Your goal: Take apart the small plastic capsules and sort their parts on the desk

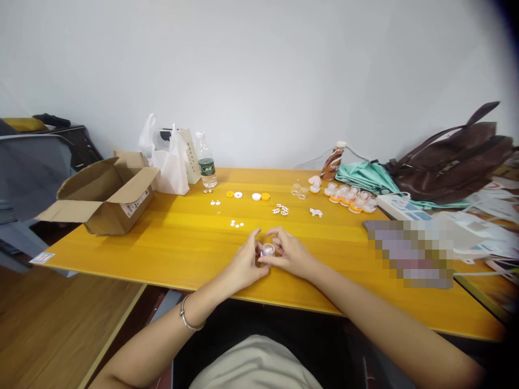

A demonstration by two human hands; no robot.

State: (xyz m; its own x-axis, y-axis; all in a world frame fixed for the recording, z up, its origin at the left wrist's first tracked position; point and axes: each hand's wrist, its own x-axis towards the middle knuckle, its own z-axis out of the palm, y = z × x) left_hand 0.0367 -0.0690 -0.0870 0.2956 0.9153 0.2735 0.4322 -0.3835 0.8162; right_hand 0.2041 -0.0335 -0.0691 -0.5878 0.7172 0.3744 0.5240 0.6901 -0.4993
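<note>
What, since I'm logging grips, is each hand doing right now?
Left hand: partly closed, holding the small clear round plastic piece.
Right hand: partly closed, holding the same piece.

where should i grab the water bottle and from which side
Probably take the water bottle around its green label, coming from the right: it stands upright with a rounded body, the beige package sits close on its left, and small shiny pieces lie in front of its base.
</note>
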